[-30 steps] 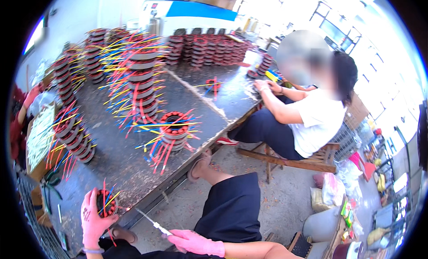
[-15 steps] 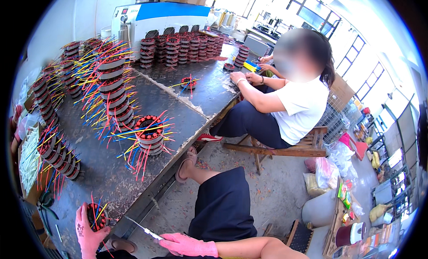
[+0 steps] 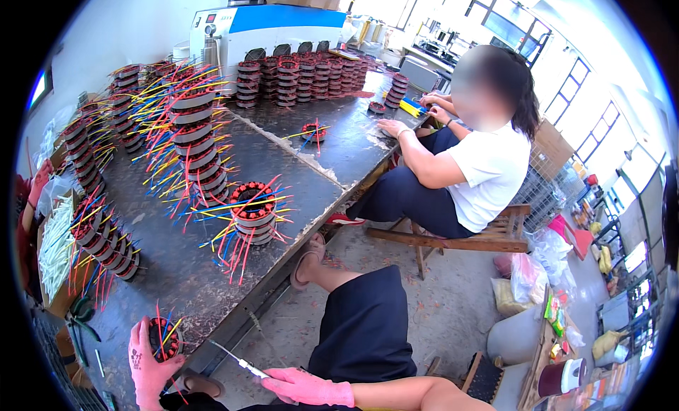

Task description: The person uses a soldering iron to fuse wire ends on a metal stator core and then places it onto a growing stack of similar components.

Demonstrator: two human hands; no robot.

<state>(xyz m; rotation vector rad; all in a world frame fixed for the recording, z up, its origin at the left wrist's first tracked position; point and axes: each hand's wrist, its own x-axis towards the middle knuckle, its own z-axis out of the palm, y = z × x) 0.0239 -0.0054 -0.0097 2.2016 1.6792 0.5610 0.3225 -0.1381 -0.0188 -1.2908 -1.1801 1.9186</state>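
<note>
My left hand [image 3: 152, 365], in a pink glove, wraps round a small stator [image 3: 168, 339] at the near corner of the table. Red, blue and yellow wires stick up from its ring. In my right hand [image 3: 309, 388], also pink-gloved, is a slim tool with a white handle [image 3: 249, 367] and a thin metal shaft, its tip pointing toward the table edge. The tool stays apart from the stator. Beyond my left hand stand a short stack of wired stators [image 3: 254, 212], a tall stack [image 3: 194, 146] and a leaning stack [image 3: 106, 245].
Pliers [image 3: 83, 319] and a box of white sleeves [image 3: 60, 245] lie at the left. A single stator [image 3: 313, 133] sits mid-table. A co-worker [image 3: 474, 163] sits on a wooden chair [image 3: 488, 234] at the right. Another person's gloved hand [image 3: 39, 183] shows at the far left.
The whole view has shifted slightly, so things sit further right. My hands keep the same hold on the stator and tool. The co-worker's hands have moved apart.
</note>
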